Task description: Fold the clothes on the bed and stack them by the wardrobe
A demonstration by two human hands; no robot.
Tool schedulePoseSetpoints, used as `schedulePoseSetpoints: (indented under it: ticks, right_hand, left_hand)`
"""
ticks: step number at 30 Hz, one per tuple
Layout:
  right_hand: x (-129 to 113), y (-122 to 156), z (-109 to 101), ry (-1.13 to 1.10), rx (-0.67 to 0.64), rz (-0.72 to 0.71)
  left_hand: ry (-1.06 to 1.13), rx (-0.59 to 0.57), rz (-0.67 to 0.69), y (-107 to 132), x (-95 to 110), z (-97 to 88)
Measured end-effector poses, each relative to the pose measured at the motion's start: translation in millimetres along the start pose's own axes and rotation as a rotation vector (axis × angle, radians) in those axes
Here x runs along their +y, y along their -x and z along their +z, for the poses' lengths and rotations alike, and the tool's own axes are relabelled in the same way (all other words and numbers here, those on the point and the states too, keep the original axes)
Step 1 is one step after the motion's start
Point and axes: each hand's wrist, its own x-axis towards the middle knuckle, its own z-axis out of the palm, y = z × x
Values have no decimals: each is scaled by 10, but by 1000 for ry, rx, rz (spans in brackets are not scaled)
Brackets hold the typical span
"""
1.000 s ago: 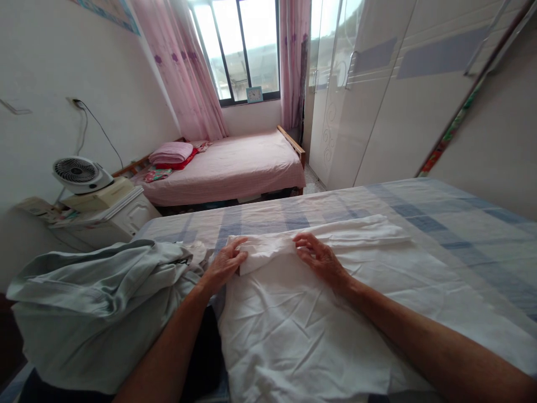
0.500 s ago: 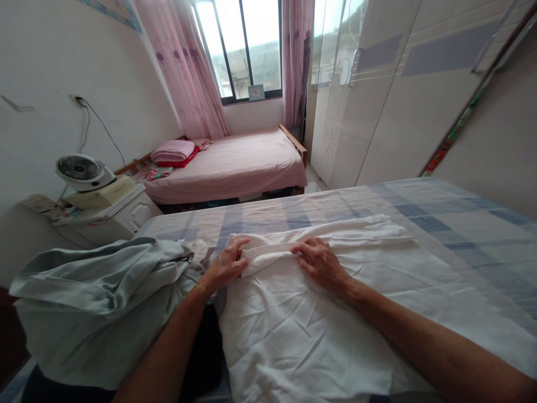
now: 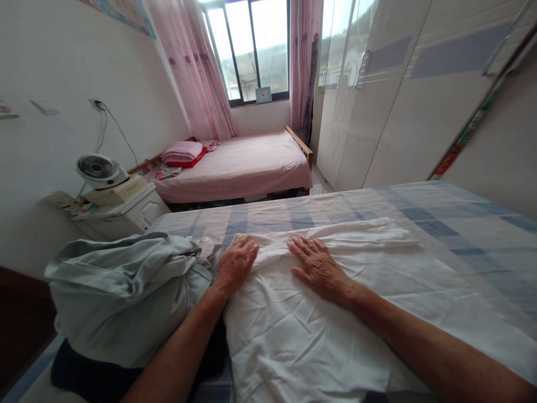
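Observation:
A white cloth garment lies spread on the bed in front of me, with a long folded strip along its far edge. My left hand rests flat on the far left corner of that fold, fingers stretched forward. Further right, my right hand lies on the fold too, its fingers spread and pressing on the cloth. Neither hand grips anything. Left of my left forearm sits a crumpled heap of pale grey-green clothing, with dark fabric underneath.
The white garment lies on a blue-and-white checked bedsheet. Beyond stands another bed with pink bedding. A fan sits on a white cabinet at left. A wardrobe lines the right side.
Both hands have let go of the pinched folded edge and now lie flat on it, fingers extended. The raised flap between them has gone down. The view has shifted slightly left.

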Motion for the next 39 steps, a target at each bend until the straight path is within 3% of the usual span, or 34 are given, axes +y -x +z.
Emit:
schedulePoseSetpoints:
  ticks: [2,4,11,17,21,24,26,27,29,31,34,37,39]
  right_hand:
    - [4,3,4,4,24,3]
    - [12,7,17,7,45,2]
    - [44,0,65,37,11,16]
    - [45,-26,78,52,-46,60]
    - [28,-29,62,43,-51,73]
    - [17,-9,0,61,-24,59]
    - [38,6,-58,87,-11,50]
    - [62,13,-92,94,-33,55]
    - [135,30,-174,80,-135,76]
    - [230,77,-289,37,-235,102]
    - [372,283,-539,-49,-189,97]
    - [499,727,-838,-165,-89,54]
    - [586,1132,-1015,-235,-130,68]
  left_hand:
    - [-39,148,-161,-24,-43,-54]
    - [-80,210,-300,-51,-73,-100]
    - [-8,63,-543,-198,-93,-75]
    - [-79,83,-595,-200,-94,-99]
    - [-165,154,-501,-147,49,-161]
    - [-218,195,-189,-86,138,-153]
    - [-212,103,5,-31,142,-90]
    - [-198,34,40,-3,128,-48]
    - [-162,-85,23,52,86,27]
    - [-128,-123,-21,117,57,41]
    - [-69,-92,13,313,90,-116]
    - [79,-113,238,705,215,-442]
    - [199,-212,363,1040,324,-665]
